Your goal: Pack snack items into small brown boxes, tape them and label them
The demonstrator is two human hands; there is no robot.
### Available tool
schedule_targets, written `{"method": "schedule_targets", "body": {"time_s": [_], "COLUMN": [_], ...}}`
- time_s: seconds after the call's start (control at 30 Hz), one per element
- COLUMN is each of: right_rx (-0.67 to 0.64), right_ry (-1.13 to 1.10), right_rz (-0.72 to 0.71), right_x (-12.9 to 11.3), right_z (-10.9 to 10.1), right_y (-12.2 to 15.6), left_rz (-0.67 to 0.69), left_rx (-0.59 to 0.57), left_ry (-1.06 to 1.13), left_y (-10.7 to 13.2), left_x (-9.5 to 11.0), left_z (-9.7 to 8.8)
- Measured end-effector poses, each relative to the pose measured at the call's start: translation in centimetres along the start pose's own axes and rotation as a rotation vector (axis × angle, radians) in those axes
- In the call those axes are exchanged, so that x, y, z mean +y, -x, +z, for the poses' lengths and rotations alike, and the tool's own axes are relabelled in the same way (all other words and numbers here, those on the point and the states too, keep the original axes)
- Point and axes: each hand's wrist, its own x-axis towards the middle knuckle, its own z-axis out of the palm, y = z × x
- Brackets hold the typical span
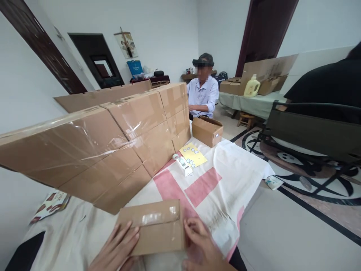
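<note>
A small cardboard box with clear tape across its top lies at the front of the cloth-covered table. My left hand holds its left part, fingers stretched over the top and the thumb low at the near side. At the box's right edge is my right hand, its fingers curled and the thumb and forefinger close together; whatever they pinch, if anything, is too small to make out. Farther off, a small white box rests partly on a yellow sheet with small blue-outlined shapes.
Taped cardboard boxes form a wall along the table's left side. An open carton stands at the far end, near a seated person wearing a headset. A dark folding chair with another person is at right. A printed packet lies left.
</note>
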Motion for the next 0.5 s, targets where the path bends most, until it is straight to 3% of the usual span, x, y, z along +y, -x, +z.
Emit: {"method": "schedule_targets", "body": {"time_s": [0.07,0.13,0.3,0.4,0.5], "right_rx": [0.178,0.366,0.760,0.951,1.086], "right_ry": [0.137,0.326,0.683,0.717,0.736], "right_rz": [-0.020,0.053,0.306,0.347,0.366], "right_x": [-0.5,-1.6,-4.6,-4.2,-1.7], "right_z": [-2.6,-6.7,-19.9,-26.0,-29.8], "right_y": [2.2,4.0,7.2,8.0,7.4], "left_rz": [0.032,0.052,0.177,0.259,0.277], "left_rx": [0.022,0.027,-0.030,0.005,0.021], "left_ry": [0.086,0.169,0.461,0.487,0.479], "left_y": [-4.1,-9.5,-26.0,-34.9,-41.2], "left_x": [1.4,3.5,9.8,12.5,13.6], "left_z": [1.6,4.2,13.7,18.9,22.3]}}
